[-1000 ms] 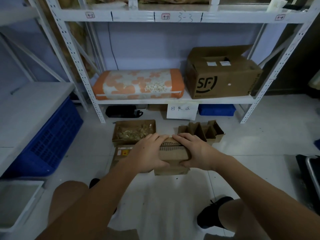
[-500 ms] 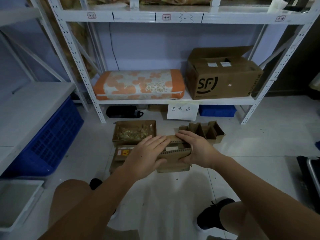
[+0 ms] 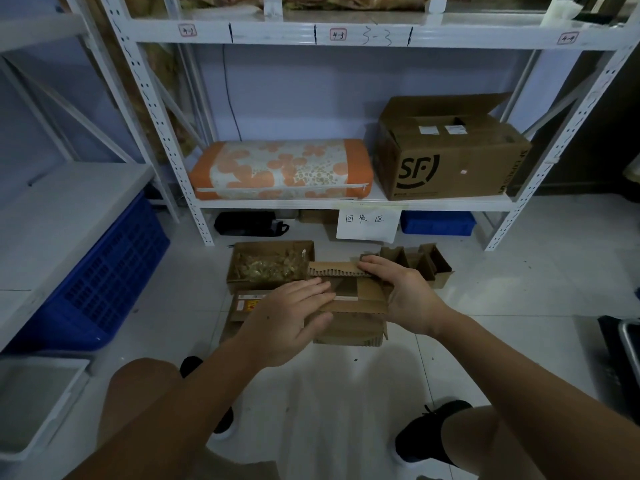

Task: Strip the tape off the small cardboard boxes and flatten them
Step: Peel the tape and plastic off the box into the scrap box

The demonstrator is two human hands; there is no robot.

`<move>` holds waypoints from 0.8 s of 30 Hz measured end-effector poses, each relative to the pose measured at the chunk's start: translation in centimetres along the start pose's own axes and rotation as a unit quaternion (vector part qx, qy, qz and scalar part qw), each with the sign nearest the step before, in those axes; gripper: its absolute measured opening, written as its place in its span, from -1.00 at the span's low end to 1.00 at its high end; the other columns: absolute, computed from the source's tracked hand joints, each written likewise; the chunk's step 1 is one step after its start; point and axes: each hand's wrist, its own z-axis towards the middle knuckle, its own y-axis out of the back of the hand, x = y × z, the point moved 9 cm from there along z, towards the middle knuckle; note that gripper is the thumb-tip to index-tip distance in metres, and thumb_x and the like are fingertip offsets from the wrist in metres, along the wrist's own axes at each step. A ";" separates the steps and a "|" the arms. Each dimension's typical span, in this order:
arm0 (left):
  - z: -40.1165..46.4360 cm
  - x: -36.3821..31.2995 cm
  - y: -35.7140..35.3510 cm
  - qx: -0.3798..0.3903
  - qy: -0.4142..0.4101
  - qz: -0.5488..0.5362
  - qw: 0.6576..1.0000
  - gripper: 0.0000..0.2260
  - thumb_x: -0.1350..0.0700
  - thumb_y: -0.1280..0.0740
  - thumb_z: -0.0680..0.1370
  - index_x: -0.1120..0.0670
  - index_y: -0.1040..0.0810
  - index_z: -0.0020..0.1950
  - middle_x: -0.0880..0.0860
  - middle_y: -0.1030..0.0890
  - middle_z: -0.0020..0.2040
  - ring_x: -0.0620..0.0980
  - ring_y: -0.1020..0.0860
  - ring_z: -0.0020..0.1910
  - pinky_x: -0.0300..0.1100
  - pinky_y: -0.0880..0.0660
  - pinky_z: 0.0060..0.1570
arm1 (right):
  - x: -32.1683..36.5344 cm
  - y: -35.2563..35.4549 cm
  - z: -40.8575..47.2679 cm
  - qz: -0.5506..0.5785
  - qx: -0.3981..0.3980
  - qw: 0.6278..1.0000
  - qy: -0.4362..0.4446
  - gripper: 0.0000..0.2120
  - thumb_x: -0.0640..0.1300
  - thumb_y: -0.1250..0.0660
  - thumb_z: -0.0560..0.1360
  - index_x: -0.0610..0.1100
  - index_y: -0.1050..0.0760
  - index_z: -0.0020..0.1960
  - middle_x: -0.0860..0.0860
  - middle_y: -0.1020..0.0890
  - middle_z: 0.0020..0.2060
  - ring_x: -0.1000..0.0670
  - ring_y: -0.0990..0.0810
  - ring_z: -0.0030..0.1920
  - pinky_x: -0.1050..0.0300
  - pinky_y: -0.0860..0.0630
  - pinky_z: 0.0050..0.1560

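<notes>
Small cardboard box [image 3: 349,299] held above floor [image 3: 346,393] at frame centre, half collapsed, corrugated flap edge up at 12 o'clock. Right hand [image 3: 405,296] gripping box's 3 o'clock side, fingers curled over top flap, likely to steady it. Left hand [image 3: 291,317] flat, fingers straight, pressing 9 o'clock face, probably to fold it flat. Flattened boxes [image 3: 242,306] stacked below at 8 o'clock; scrap-filled box [image 3: 270,265] at 10 o'clock; shelf rack [image 3: 346,202] beyond.

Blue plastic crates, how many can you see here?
2. A large blue crate sits on the floor under the white shelf at the left; a shallow blue crate sits under the rack's bottom shelf, right of the paper sign. Others may be hidden.
</notes>
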 end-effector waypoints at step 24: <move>1.3 3.2 -0.1 0.027 0.084 -0.019 0.996 -0.63 -0.03 -0.48 0.57 0.02 -0.58 0.34 0.03 -0.46 0.51 0.00 -0.35 0.52 0.12 -0.38 0.46 | 3.8 -2.2 0.0 0.043 -0.048 0.994 0.083 -0.64 -0.32 -0.44 0.50 -0.02 -0.58 0.23 0.11 -0.57 0.10 0.20 -0.53 0.10 0.26 -0.53 0.15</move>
